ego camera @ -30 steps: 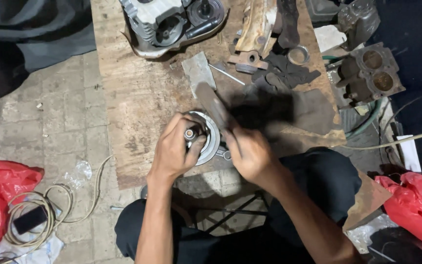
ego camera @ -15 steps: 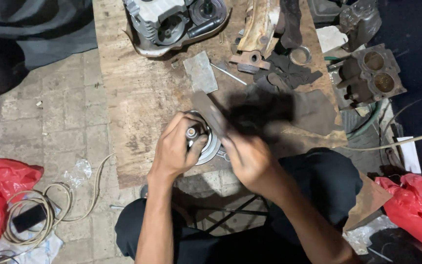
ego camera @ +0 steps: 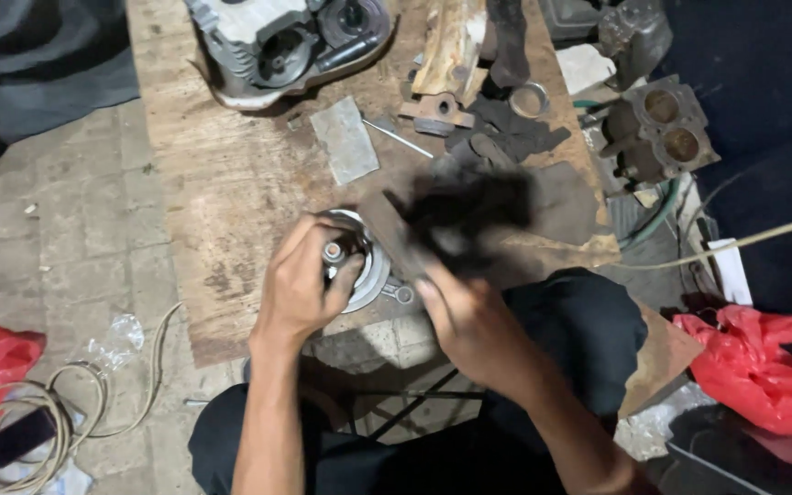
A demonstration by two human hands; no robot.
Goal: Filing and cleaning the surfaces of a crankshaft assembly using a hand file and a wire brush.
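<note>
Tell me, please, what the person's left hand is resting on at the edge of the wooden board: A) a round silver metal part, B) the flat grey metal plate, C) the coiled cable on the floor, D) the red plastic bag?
A: the left hand grips the round silver metal part at the near edge of the wooden board.

- The left hand grips a round silver metal part at the near edge of the wooden surface, its fingers curled over a small shaft at the part's centre.
- The right hand, at 3 o'clock of that part, holds a flat dark tool, blurred, angled toward 11 o'clock.
- An engine casing sits at 12 o'clock.
- A grey metal plate lies between the casing and the part.
- A red bag lies at 4 o'clock.
</note>
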